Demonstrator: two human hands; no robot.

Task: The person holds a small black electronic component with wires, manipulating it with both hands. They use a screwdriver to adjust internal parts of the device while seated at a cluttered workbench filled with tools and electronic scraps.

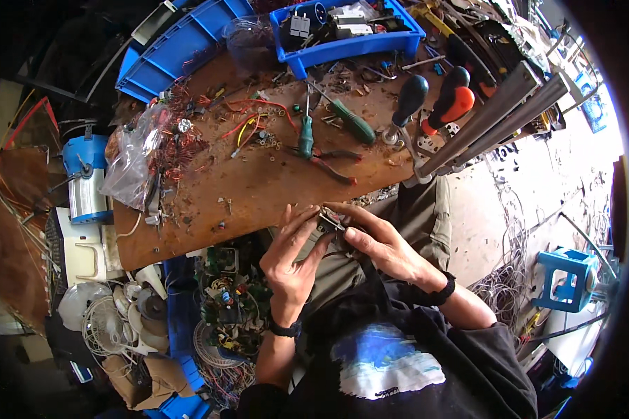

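Between my two hands, just off the workbench's near edge, is a small dark electronic part (330, 221) with a metallic edge; its exact kind is too small to tell. My left hand (291, 251) closes on its left side with thumb and fingers. From the right, my right hand (379, 241) pinches the same part, the index finger over its top. On the workbench (258, 192) beyond lie red-handled pliers (334, 166), a green-handled screwdriver (305, 133) and a second green screwdriver (355, 122).
A blue bin (353, 45) of electrical parts stands at the back. Copper wire scraps (185, 140) and a plastic bag (136, 160) lie left. Metal bars (496, 126) rise at right near upright tools (449, 101). Circuit boards (230, 300) fill the lower left; a blue stool (569, 279) stands right.
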